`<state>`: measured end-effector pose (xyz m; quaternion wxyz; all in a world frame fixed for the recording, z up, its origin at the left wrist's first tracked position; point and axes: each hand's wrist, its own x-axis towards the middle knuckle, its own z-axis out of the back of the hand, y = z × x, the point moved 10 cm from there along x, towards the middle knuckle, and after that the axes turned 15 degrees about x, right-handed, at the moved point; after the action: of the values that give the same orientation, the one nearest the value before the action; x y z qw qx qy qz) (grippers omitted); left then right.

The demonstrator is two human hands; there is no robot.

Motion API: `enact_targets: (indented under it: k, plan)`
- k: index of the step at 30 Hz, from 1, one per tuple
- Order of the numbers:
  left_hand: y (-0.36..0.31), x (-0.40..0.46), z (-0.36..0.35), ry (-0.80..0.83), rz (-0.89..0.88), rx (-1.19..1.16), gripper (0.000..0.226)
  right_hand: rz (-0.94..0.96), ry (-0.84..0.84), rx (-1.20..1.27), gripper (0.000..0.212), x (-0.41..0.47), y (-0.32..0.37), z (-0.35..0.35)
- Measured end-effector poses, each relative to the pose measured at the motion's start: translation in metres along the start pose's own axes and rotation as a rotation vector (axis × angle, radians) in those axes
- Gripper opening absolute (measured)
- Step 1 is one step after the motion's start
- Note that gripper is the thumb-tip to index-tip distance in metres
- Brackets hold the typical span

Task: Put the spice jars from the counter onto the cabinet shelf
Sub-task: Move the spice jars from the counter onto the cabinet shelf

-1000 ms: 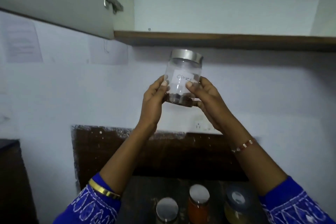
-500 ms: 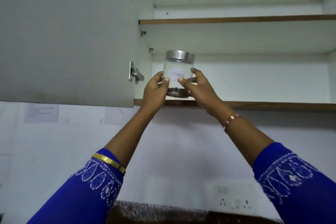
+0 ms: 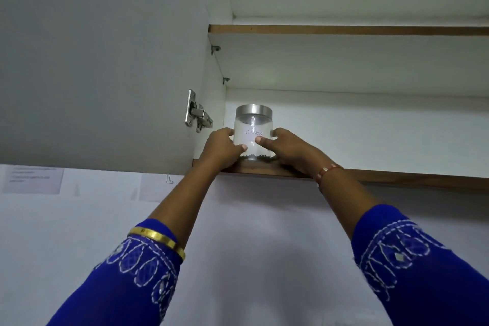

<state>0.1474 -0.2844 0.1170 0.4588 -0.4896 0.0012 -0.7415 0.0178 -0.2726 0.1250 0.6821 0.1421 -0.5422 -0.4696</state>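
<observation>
Since half a second ago your jar has gone from hovering at the shelf lip to sitting on the lower cabinet shelf (image 3: 397, 180), near its left end, close to the side wall and hinge (image 3: 197, 118)

Cabinet door (image 3: 100, 61) open at left, filling that side of view; upper shelf (image 3: 344, 30) bare where visible; white wall (image 3: 251, 219) below with paper notices (image 3: 33, 178); counter out of view

Clear jar (image 3: 253, 135), steel lid, handwritten label reading roughly "cloves", dark spice at the bottom; upright, base apparently on the board near the front edge

Left hand (image 3: 221, 149) and right hand (image 3: 287, 149) both curl round the jar's sides, thumbs on the front face

To do it well: you likely want to nudge it a little deeper before letting go, keep it level, then ease both hands off sideways so the label faces out

Remaining jars cannot be seen from here
</observation>
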Motion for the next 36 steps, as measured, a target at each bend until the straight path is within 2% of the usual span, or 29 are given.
enact_targets:
  k: [2, 4, 9, 12, 15, 17, 20, 23, 25, 26, 28, 30, 34, 36]
  plan:
    - [0.003, 0.009, -0.007, 0.025, 0.028, 0.149, 0.047, -0.033, -0.033, -0.057, 0.057, 0.018, -0.009, 0.001]
    - [0.003, 0.018, -0.014, 0.078, 0.036, 0.244, 0.046, -0.101, -0.035, -0.081, 0.059, 0.03, -0.018, 0.0]
    - [0.01, 0.032, -0.022, 0.194, 0.059, 0.318, 0.045, -0.152, 0.004, -0.209, 0.044, 0.048, -0.027, -0.006]
    - [0.013, 0.034, -0.025, 0.212, 0.069, 0.374, 0.017, -0.157, 0.071, -0.276, 0.026, 0.051, -0.03, -0.013]
    - [0.015, 0.035, -0.024, 0.177, 0.108, 0.344, 0.025, -0.139, 0.101, -0.281, 0.025, 0.052, -0.03, -0.015]
    - [0.013, 0.033, -0.023, 0.148, 0.105, 0.353, 0.018, -0.139, 0.1, -0.267, 0.031, 0.05, -0.029, -0.016]
    - [0.01, 0.029, -0.022, 0.101, 0.097, 0.387, 0.014, -0.125, 0.055, -0.19, 0.012, 0.046, -0.027, -0.014]
    - [0.007, 0.025, -0.018, 0.009, 0.089, 0.378, 0.021, -0.059, -0.073, -0.147, 0.029, 0.043, -0.02, -0.003]
    - [0.005, 0.019, -0.013, -0.08, 0.077, 0.382, 0.028, 0.027, -0.157, -0.215, 0.015, 0.031, -0.008, 0.001]
    - [0.003, 0.014, -0.011, -0.135, 0.057, 0.398, 0.028, 0.077, -0.185, -0.271, 0.015, 0.023, -0.001, 0.001]
    - [-0.004, 0.002, -0.011, -0.229, -0.013, 0.473, 0.026, 0.12, -0.199, -0.383, 0.029, 0.006, 0.005, -0.005]
    - [-0.01, -0.017, -0.012, -0.304, -0.085, 0.534, 0.03, 0.176, -0.199, -0.5, 0.015, -0.012, 0.009, -0.012]
    - [-0.008, -0.056, -0.021, -0.279, -0.195, 0.35, 0.034, 0.284, -0.237, -0.633, 0.02, -0.052, 0.009, -0.01]
    - [-0.008, -0.081, -0.024, -0.209, -0.204, 0.185, 0.039, 0.349, -0.213, -0.717, 0.032, -0.077, 0.002, -0.014]
